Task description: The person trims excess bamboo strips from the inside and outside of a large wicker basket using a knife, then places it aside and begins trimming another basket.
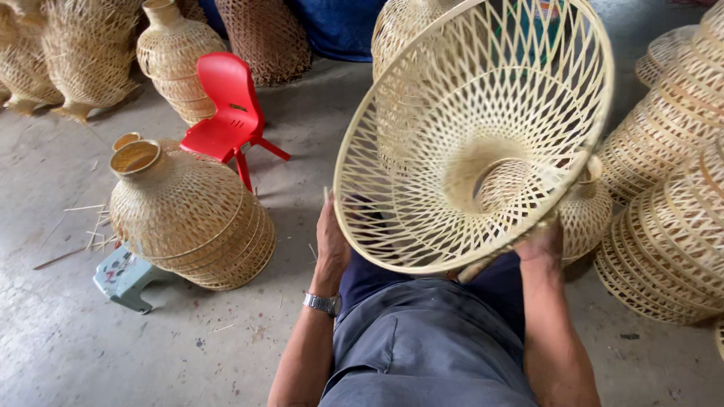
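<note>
Both hands gripped woven bamboo lampshade (471, 136) by its rim: left hand (330, 241), right hand (540, 243); opening faced camera.

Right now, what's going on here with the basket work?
A seated person holds a large open-weave bamboo basket tilted, its wide mouth toward the camera. The left hand grips the rim at lower left; the right hand holds the lower right edge. Stacks of finished baskets sit at the right, another stack lies on the concrete floor at the left, near a red plastic chair.
</note>
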